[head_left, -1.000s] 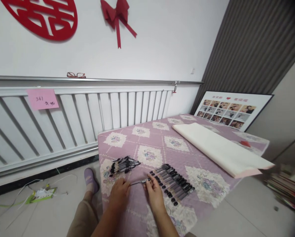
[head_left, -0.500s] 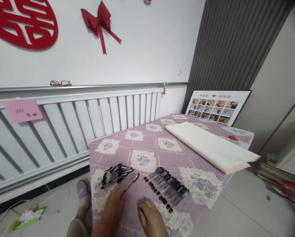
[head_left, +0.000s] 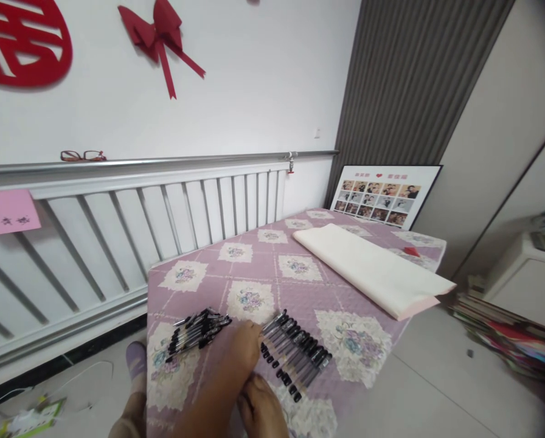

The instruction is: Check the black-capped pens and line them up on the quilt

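A row of black-capped gel pens (head_left: 302, 347) lies side by side on the patterned tablecloth (head_left: 208, 389). My left hand (head_left: 246, 348) is closed at the row's left end, fingertips pinched around a pen that is mostly hidden by the fingers. Just below it, partly behind the left wrist, is my right hand (head_left: 264, 404) with curled fingers; whatever they may hold is out of sight. To the left of both hands, a loose pile of similar pens (head_left: 197, 331) rests on the cloth, some crossing each other.
A folded cream sheet (head_left: 368, 267) lies across the table's right part, near a small red piece (head_left: 411, 251). At the far end leans a framed photo board (head_left: 382, 191). A white radiator (head_left: 163, 213) runs along the wall; stacked papers (head_left: 500, 328) are on the right.
My left hand has moved right, from beside the pile to the row's left end, carrying a pen. My right hand has stayed low near the row. The view has turned slightly right.
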`<action>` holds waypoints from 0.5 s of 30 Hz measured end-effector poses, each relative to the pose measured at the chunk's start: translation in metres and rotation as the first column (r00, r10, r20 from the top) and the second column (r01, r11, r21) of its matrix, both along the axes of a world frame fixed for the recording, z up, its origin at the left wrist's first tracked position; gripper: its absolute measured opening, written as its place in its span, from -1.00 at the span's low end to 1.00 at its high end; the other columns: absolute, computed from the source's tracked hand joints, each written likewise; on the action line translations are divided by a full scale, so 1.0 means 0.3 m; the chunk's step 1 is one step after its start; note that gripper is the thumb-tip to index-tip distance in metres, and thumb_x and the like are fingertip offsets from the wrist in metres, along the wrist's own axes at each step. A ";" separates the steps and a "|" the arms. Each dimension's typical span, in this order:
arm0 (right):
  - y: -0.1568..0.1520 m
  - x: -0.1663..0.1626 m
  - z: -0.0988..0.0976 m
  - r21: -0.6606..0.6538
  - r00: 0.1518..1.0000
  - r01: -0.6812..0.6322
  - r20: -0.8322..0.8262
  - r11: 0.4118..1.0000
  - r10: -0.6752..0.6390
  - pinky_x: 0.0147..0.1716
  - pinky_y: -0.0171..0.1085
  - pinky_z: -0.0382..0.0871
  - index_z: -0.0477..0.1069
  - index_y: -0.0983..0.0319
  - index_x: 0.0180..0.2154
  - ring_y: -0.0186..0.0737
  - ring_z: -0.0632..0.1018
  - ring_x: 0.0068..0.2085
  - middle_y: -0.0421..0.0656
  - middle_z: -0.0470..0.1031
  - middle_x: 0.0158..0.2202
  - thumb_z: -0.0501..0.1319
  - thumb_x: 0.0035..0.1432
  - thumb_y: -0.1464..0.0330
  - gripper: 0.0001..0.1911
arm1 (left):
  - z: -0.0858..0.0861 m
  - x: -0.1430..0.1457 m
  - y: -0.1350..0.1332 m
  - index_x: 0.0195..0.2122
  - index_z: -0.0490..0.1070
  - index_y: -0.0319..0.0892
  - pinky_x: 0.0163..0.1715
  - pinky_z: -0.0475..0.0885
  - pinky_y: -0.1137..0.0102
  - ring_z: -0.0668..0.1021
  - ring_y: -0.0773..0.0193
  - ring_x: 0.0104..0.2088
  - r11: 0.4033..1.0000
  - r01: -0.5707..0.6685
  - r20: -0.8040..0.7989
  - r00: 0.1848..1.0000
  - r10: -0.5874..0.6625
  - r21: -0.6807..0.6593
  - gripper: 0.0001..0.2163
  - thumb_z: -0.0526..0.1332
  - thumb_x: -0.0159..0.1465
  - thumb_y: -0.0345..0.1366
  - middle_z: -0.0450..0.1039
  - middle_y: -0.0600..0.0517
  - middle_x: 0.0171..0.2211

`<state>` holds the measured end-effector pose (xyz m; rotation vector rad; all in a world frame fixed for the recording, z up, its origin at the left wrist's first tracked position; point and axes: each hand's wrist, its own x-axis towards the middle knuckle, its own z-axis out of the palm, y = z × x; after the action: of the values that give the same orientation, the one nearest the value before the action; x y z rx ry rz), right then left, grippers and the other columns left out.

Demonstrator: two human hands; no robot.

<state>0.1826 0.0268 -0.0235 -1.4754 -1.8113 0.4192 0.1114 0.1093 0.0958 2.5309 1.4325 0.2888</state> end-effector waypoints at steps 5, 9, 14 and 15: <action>-0.001 0.000 0.013 -0.018 1.000 0.002 -0.024 1.000 -0.002 -0.12 -0.26 0.34 0.48 0.15 -0.22 -0.16 0.51 -0.15 -0.11 0.53 -0.22 0.10 0.01 0.54 -0.68 | -0.013 0.041 0.010 -0.27 0.43 -0.10 -0.29 0.28 0.36 0.47 0.18 -0.27 1.000 -0.020 -0.032 0.999 0.021 0.006 -0.84 0.06 0.26 -0.30 0.44 -0.03 -0.27; -0.001 0.002 0.018 0.001 0.999 -0.008 -0.033 1.000 0.008 -0.13 -0.26 0.35 0.47 0.13 -0.21 -0.15 0.50 -0.14 -0.12 0.53 -0.21 0.09 0.03 0.52 -0.68 | -0.065 0.055 0.034 -0.27 0.43 -0.11 -0.29 0.28 0.37 0.46 0.19 -0.27 1.000 -0.025 -0.023 0.999 0.024 -0.007 -0.86 0.09 0.25 -0.29 0.43 -0.03 -0.27; 0.007 0.009 0.004 0.008 1.000 -0.022 0.002 1.000 0.022 -0.19 -0.27 0.35 0.45 0.15 -0.31 -0.18 0.51 -0.22 -0.14 0.51 -0.29 0.06 0.06 0.54 -0.74 | -0.135 0.003 0.053 -0.23 0.43 -0.10 -0.17 0.27 0.35 0.43 0.18 -0.18 0.998 -0.043 0.027 0.999 0.042 0.037 -0.84 0.08 0.28 -0.26 0.41 -0.02 -0.21; 0.009 0.010 -0.001 0.019 1.000 -0.021 0.017 1.000 0.021 -0.21 -0.28 0.36 0.44 0.15 -0.34 -0.19 0.51 -0.25 -0.14 0.50 -0.33 0.06 0.08 0.53 -0.76 | -0.150 -0.020 0.058 -0.22 0.43 -0.09 -0.13 0.26 0.34 0.42 0.17 -0.15 0.997 -0.063 0.033 0.998 0.062 0.046 -0.85 0.09 0.27 -0.27 0.41 -0.02 -0.19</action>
<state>0.1857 0.0296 -0.0238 -1.4517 -1.8402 0.3995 0.1054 0.1268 0.0509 2.5097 1.5123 0.3762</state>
